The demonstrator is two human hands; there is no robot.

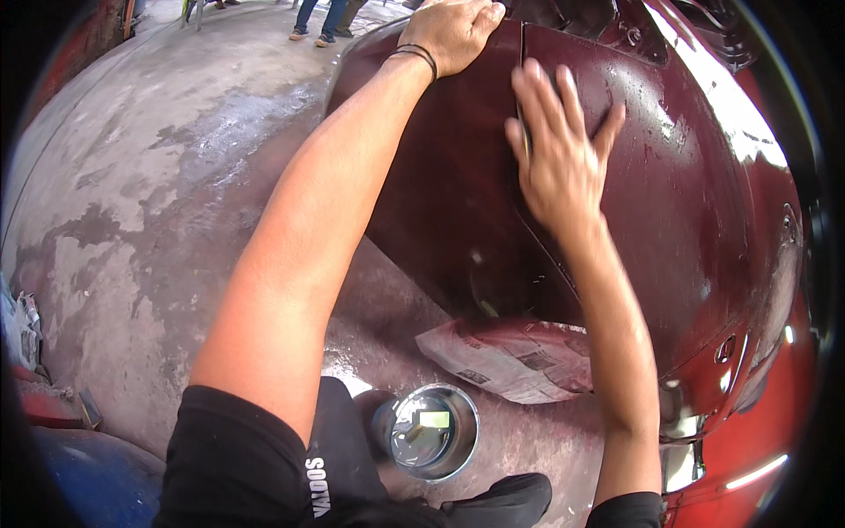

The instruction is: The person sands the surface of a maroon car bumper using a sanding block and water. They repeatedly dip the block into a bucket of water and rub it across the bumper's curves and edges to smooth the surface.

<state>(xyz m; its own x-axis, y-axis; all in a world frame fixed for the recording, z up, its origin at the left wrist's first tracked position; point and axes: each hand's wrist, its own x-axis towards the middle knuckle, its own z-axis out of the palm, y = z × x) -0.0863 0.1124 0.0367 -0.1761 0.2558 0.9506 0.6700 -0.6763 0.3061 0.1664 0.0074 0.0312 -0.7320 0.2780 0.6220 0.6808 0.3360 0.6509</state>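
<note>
A dark red car body panel (634, 220), wet in places, curves in front of me, with a narrow seam running down it. At its top edge my left hand (449, 35), with dark bands at the wrist, has its fingers curled over the rim. My right hand (562, 150) lies on the panel across the seam, fingers stretched and spread, slightly blurred. A thin yellowish sliver shows beside its fingers; whether something lies under the palm is hidden.
A bucket of water (466, 405) stands on the stained concrete floor (132, 229) near my foot, a yellow-green rectangular piece (434, 420) in it. Newspaper (519, 356) hangs below the panel. A blue rounded object (97, 475) is at lower left. People's legs (321, 18) show far off.
</note>
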